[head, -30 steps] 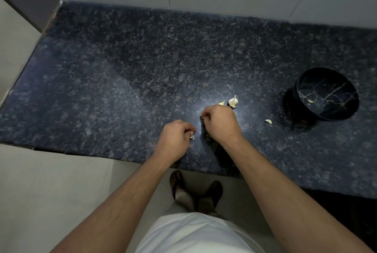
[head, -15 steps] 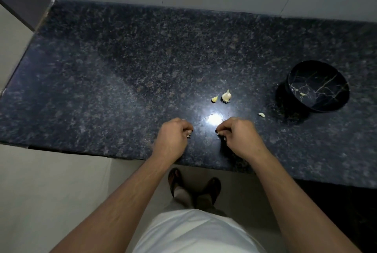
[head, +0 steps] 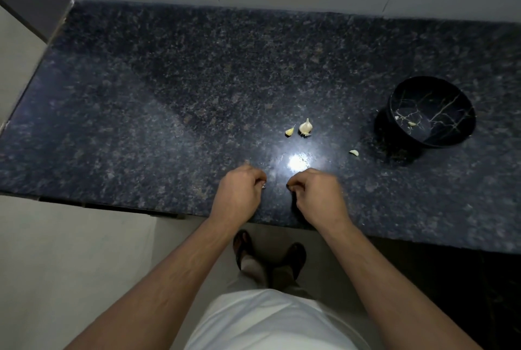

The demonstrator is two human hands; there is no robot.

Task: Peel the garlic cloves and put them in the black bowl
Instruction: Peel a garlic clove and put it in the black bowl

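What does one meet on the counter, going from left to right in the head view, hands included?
Left hand → small clove → garlic bulb → right hand → loose clove → black bowl, which holds two small pale pieces.

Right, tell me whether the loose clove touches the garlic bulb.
Apart. The head view shows dark countertop between the loose clove and the garlic bulb.
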